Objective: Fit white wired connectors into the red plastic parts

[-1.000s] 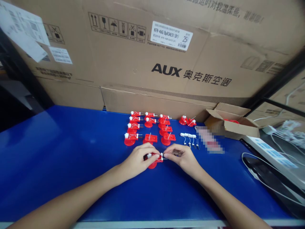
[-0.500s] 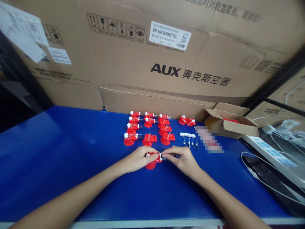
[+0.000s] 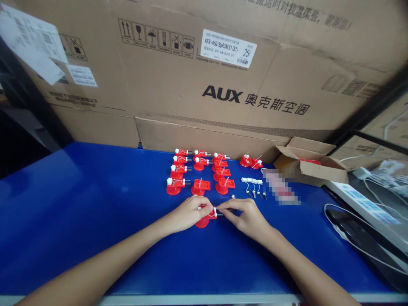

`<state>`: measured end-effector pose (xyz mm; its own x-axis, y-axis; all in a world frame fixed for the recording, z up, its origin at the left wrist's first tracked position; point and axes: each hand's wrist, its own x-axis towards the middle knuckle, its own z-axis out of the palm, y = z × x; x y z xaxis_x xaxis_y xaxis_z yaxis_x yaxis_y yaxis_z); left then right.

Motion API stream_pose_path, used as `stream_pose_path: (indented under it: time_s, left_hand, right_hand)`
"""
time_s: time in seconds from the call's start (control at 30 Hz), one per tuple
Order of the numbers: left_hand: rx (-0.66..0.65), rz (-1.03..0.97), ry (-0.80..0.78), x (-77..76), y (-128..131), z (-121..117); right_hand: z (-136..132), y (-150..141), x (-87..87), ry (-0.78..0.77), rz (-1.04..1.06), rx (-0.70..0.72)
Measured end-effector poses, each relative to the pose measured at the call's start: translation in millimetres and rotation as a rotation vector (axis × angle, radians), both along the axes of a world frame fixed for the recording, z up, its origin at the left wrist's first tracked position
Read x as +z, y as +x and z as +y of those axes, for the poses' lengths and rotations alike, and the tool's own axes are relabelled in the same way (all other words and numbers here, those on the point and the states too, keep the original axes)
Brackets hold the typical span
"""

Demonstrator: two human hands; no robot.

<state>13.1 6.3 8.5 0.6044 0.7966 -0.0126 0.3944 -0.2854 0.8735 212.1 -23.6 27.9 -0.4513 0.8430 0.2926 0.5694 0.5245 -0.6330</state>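
Left hand (image 3: 189,214) and right hand (image 3: 244,216) pinch one red plastic unit (image 3: 204,222) at its white fitting, above the blue table (image 3: 79,212); thirteen similar red units (image 3: 200,187) stand beyond, in rows; four white wired connectors (image 3: 251,182) lie to the right.

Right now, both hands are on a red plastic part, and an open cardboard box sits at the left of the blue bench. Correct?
No: the head view shows the open cardboard box at the right of the blue bench; the left hand and right hand are on the red plastic part as stated.
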Motion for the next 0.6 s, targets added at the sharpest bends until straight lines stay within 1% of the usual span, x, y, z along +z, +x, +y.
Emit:
stream_pose_path:
  time_s: [0.13, 0.27, 0.4, 0.5, 0.6]
  left_hand:
    - [-0.008, 0.008, 0.018, -1.1, -0.4, 0.9]
    - [-0.01, 0.023, 0.014, -1.1, 0.3, 0.7]
    - [-0.003, 0.027, 0.02, -0.9, 1.1, -0.1]
    - [0.001, 0.023, 0.013, -1.8, 1.4, 0.0]
    - [0.005, 0.017, 0.014, -2.4, 1.8, 0.3]
  right_hand:
    - [1.3, 0.8, -1.9, 0.04, -0.037, 0.027]
    - [1.3, 3.0, -3.6, 0.083, -0.059, 0.086]
    - [-4.7, 3.9, 1.8, 0.134, -0.101, 0.051]
    - [-9.4, 2.5, 5.5, 0.082, -0.154, 0.038]
    - [-9.7, 0.3, 4.3, -0.016, -0.13, 0.057]
